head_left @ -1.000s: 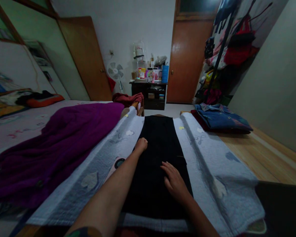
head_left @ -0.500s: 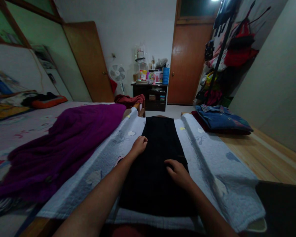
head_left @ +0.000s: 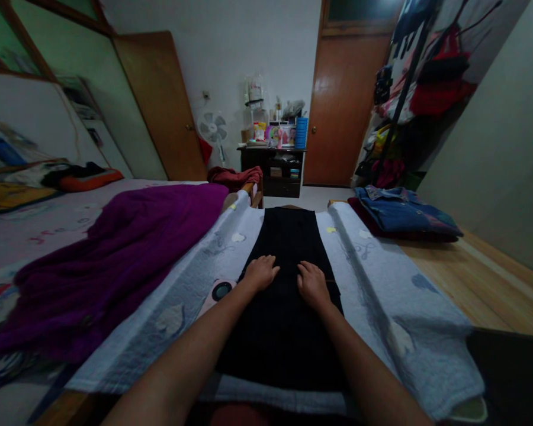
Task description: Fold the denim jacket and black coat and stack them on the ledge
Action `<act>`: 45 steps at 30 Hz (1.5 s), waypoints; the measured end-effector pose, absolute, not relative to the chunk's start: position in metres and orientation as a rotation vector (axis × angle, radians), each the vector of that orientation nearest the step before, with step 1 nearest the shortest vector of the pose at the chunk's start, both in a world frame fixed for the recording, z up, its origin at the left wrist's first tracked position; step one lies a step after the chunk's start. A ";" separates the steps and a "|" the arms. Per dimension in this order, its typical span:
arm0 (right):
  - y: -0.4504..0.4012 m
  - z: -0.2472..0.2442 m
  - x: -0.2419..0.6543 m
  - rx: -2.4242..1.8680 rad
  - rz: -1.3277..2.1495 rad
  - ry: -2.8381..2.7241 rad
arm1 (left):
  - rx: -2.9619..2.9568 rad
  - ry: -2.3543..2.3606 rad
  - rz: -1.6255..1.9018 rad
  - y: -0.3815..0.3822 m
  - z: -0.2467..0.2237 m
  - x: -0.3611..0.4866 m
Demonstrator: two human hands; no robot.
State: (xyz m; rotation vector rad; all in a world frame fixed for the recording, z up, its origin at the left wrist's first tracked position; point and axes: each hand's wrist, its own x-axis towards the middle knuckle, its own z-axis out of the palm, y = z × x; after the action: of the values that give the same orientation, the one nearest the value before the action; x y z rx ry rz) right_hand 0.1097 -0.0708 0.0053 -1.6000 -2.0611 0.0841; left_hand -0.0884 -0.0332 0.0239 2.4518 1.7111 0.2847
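Note:
A black garment [head_left: 288, 343], whose kind I cannot make out, lies spread flat lengthwise on a pale blue patterned cover [head_left: 373, 307]. My left hand [head_left: 261, 272] rests palm down on its left half, fingers stretched out. On the right half lies my right hand [head_left: 312, 283], also palm down with its fingers extended. Neither hand holds anything. Beside my left forearm sits a flat pink object [head_left: 215, 294] with a dark round disc, partly hidden by the arm.
A purple blanket-like cloth [head_left: 128, 248] covers part of the bed on the left. Folded denim clothing [head_left: 406, 210] is stacked on a wooden surface [head_left: 484, 272] at the right. Behind stand a fan [head_left: 213, 129], a dark cabinet [head_left: 270, 183] and a closed door [head_left: 333, 112].
My left hand has come back and inward from the garment's left edge, down onto the cloth. My right hand has shifted slightly forward. More of the pink object now shows.

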 end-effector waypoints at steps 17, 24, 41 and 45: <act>-0.077 0.007 0.125 -1.434 0.330 -1.815 | 2.447 1.720 0.329 -0.046 0.043 -0.098; -0.084 0.010 0.130 -1.529 0.320 -1.690 | 2.471 1.613 0.231 -0.069 0.057 -0.086; -0.152 0.015 0.119 -1.356 0.413 -2.105 | 2.274 1.409 0.280 -0.181 0.045 -0.110; -0.174 0.021 0.118 -1.264 0.451 -2.071 | 2.309 1.418 0.358 -0.182 0.033 -0.107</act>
State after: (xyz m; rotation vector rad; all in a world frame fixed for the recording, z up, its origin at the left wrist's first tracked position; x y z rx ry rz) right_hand 0.1177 -0.1737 0.0208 -1.2636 -2.0713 0.4512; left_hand -0.1072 -0.1823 0.0329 2.3089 1.4177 0.3576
